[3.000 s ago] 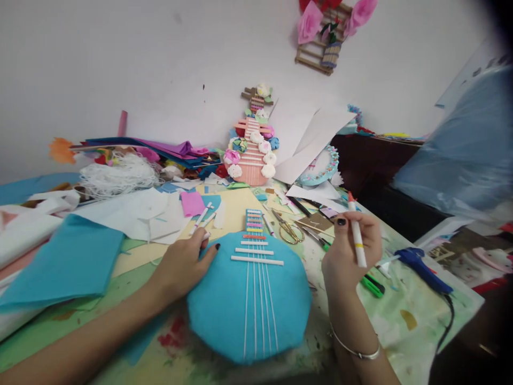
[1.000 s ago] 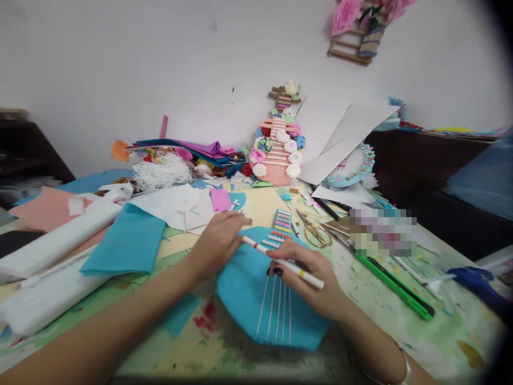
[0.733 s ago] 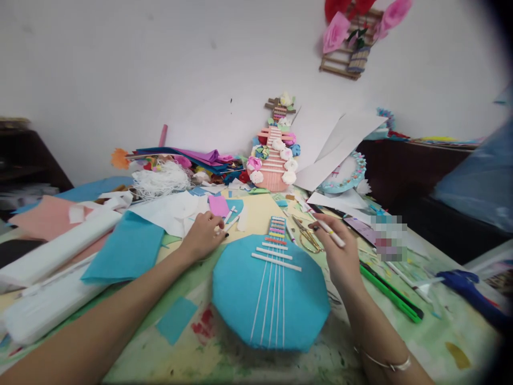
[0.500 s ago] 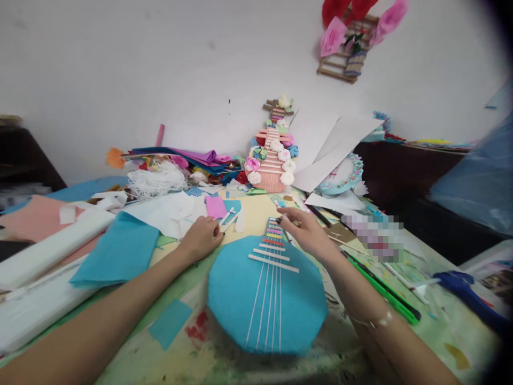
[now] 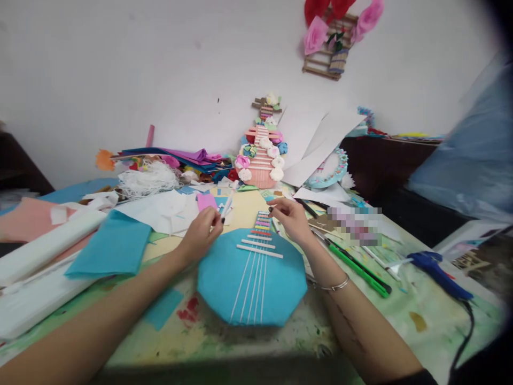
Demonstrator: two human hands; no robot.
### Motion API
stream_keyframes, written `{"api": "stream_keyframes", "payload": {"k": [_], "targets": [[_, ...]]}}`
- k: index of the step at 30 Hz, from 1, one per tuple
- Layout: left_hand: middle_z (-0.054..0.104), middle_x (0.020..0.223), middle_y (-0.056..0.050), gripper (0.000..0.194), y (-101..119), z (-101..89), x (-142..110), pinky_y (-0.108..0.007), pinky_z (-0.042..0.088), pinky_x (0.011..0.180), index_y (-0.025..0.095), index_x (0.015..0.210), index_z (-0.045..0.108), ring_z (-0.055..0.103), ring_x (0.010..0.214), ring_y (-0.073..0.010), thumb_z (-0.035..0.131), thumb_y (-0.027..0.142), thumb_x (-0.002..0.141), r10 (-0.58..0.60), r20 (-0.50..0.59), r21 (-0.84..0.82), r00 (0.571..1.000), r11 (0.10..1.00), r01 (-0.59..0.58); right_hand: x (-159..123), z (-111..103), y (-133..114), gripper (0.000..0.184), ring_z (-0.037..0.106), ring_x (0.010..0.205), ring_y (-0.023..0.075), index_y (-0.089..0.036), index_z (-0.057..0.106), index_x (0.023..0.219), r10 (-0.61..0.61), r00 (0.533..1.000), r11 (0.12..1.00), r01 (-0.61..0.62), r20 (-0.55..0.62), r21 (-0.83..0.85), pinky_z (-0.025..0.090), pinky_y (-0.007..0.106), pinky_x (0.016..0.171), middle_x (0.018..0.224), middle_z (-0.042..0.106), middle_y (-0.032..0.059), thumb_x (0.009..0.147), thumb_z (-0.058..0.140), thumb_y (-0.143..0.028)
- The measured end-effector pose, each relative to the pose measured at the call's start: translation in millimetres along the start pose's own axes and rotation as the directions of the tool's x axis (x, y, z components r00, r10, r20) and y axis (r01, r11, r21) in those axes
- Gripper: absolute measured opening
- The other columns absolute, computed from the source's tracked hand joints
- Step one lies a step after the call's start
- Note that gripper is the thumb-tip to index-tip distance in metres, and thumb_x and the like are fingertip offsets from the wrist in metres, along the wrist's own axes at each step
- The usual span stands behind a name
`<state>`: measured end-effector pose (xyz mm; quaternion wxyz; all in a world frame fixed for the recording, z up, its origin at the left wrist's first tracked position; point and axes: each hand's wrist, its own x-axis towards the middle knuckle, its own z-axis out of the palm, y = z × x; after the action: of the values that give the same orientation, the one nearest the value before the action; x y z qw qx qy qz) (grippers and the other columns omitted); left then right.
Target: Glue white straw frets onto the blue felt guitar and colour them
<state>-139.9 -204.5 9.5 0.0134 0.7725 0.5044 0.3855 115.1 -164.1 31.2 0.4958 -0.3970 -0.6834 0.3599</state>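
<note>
A blue paper-covered lute model (image 5: 280, 283) lies in front of me, with white strings, white crossbars and coloured strips up its neck. Left of the neck, my left hand (image 5: 202, 232) is closed with thumb and forefinger around the lower end of a thin white stick (image 5: 228, 203), which points up and away. At the top of the neck, my right hand (image 5: 290, 218) has its thumb and fingers drawn together, close to the coloured strips. Whatever may be between those fingertips is too small to make out.
A pink flower-decorated lute (image 5: 262, 171) stands against the wall. Folded blue paper (image 5: 112, 246) and white rolls (image 5: 52, 248) are at left. To the right lie a green utility knife (image 5: 360, 270) and a blue glue gun (image 5: 438, 272) with a cord. White string (image 5: 148, 179) sits behind.
My left hand has risen slightly, and the white stick in it now points more upright. My right thumb and fingers have come together by the neck. The whole view has shifted a little.
</note>
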Motion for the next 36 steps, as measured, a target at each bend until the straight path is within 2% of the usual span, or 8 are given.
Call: {"api": "stream_keyframes", "payload": {"k": [4, 9, 13, 17, 21, 24, 31, 36], "targets": [[0.052, 0.078, -0.003, 0.019, 26.2, 5.6, -6.9, -0.033, 0.043, 0.074, 0.022, 0.076, 0.045, 0.051, 0.077, -0.0191, 0.040, 0.032, 0.091, 0.133, 0.117, -0.085, 0.984, 0.989, -0.124, -9.4, 17.0, -12.8, 0.043, 0.056, 0.057, 0.0111, -0.017, 0.067, 0.106, 0.015, 0.974, 0.983, -0.055, 0.224, 0.174, 0.042, 0.023, 0.055, 0.067, 0.065, -0.0018, 0.066, 0.071, -0.031], [0.056, 0.079, -0.003, 0.023, 35.8, 5.9, -11.4, -0.033, 0.045, 0.075, 0.021, 0.076, 0.050, 0.053, 0.078, -0.0192, 0.044, 0.037, 0.091, 0.138, 0.156, -0.138, 0.978, 0.983, -0.117, -16.2, 28.3, -14.1, 0.034, 0.046, 0.052, 0.0088, -0.014, 0.072, 0.084, 0.017, 0.943, 0.945, -0.124, 0.333, 0.302, 0.039, 0.023, 0.053, 0.057, 0.057, -0.0021, 0.070, 0.069, -0.046], [0.060, 0.083, -0.003, 0.022, 26.0, 4.4, -7.3, -0.031, 0.048, 0.075, 0.020, 0.083, 0.053, 0.057, 0.079, -0.0177, 0.044, 0.038, 0.090, 0.025, 0.111, -0.122, 0.994, 0.992, -0.012, -13.5, 23.9, -10.6, 0.035, 0.051, 0.056, 0.0101, -0.014, 0.072, 0.086, 0.040, 0.964, 0.917, -0.140, 0.264, 0.374, 0.042, 0.024, 0.056, 0.061, 0.060, -0.0003, 0.066, 0.073, -0.043], [0.065, 0.095, -0.006, 0.017, -13.7, -2.0, 2.8, -0.031, 0.051, 0.077, 0.018, 0.097, 0.053, 0.062, 0.086, -0.0178, 0.039, 0.026, 0.091, -0.238, -0.035, -0.025, 0.971, 0.971, 0.237, -3.3, 8.6, -3.6, 0.033, 0.050, 0.057, 0.0079, -0.017, 0.067, 0.089, 0.094, 0.996, 0.892, -0.087, 0.005, 0.444, 0.042, 0.021, 0.057, 0.067, 0.060, -0.0027, 0.062, 0.075, -0.034], [0.066, 0.096, -0.007, 0.018, -57.8, -9.4, 7.1, -0.037, 0.054, 0.076, 0.012, 0.102, 0.058, 0.064, 0.082, -0.0186, 0.050, 0.024, 0.091, -0.443, -0.088, 0.104, 0.892, 0.886, 0.451, 9.7, -16.8, 11.1, 0.026, 0.038, 0.046, 0.0050, -0.017, 0.060, 0.076, 0.208, 0.944, 0.901, -0.083, -0.256, 0.427, 0.034, 0.020, 0.046, 0.055, 0.049, -0.0070, 0.068, 0.074, -0.036], [0.066, 0.107, -0.007, 0.028, -70.6, -6.8, 7.9, -0.039, 0.056, 0.079, 0.014, 0.112, 0.060, 0.065, 0.091, -0.0188, 0.058, 0.034, 0.092, -0.476, -0.042, 0.183, 0.879, 0.861, 0.475, 15.6, -33.9, 20.6, 0.029, 0.038, 0.044, 0.0048, -0.016, 0.055, 0.072, 0.292, 0.879, 0.910, -0.133, -0.377, 0.393, 0.034, 0.019, 0.044, 0.056, 0.048, -0.0068, 0.084, 0.065, -0.039], [0.062, 0.121, -0.009, 0.033, -64.1, 9.7, 12.7, -0.044, 0.055, 0.087, 0.016, 0.120, 0.058, 0.063, 0.103, -0.0220, 0.058, 0.034, 0.092, -0.395, 0.112, 0.322, 0.912, 0.883, 0.343, 16.0, -41.4, 26.8, 0.022, 0.059, 0.064, 0.0086, -0.013, 0.061, 0.100, 0.432, 0.846, 0.880, -0.319, -0.313, 0.352, 0.052, 0.022, 0.055, 0.085, 0.063, 0.0011, 0.095, 0.055, -0.034], [0.064, 0.115, -0.008, 0.032, -60.9, 15.3, 13.8, -0.042, 0.055, 0.085, 0.015, 0.115, 0.060, 0.064, 0.098, -0.0204, 0.058, 0.036, 0.092, -0.370, 0.155, 0.396, 0.916, 0.873, 0.285, 10.4, -19.4, 20.0, 0.025, 0.035, 0.035, 0.0033, -0.012, 0.060, 0.070, 0.385, 0.920, 0.855, -0.324, -0.077, 0.405, 0.029, 0.016, 0.034, 0.048, 0.044, -0.0077, 0.083, 0.069, -0.032]]}}
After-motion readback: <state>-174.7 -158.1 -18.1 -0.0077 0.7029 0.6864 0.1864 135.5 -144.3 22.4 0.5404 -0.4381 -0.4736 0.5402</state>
